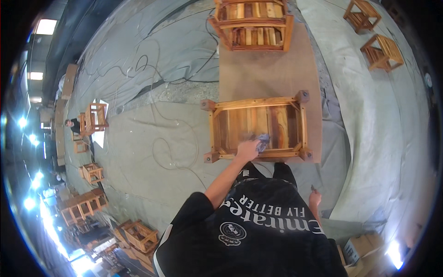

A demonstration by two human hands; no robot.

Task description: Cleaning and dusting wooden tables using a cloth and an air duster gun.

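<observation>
Just in front of my legs lies a varnished wooden piece of furniture [254, 103], a small table or stool, bottom up with its square leg ends pointing at me. My left hand [248, 150] reaches over its near rail, closed on a crumpled bluish-grey cloth [263, 142] against the slatted underside; the hand is slightly blurred. Down by my right side hangs my right hand [314, 198], apart from the furniture. Its fingers are curled, and a small dark tip [313, 188] sticks out of them; I cannot make out what it is.
Under the furniture lies a brown board [267, 74], with a larger slatted wooden piece [251, 22] at its far end. Small stools [382, 53] stand far right. Leftward, a thin cable [154, 101] winds over grey sheeting, beyond it more wooden furniture [94, 117] and a person [74, 124].
</observation>
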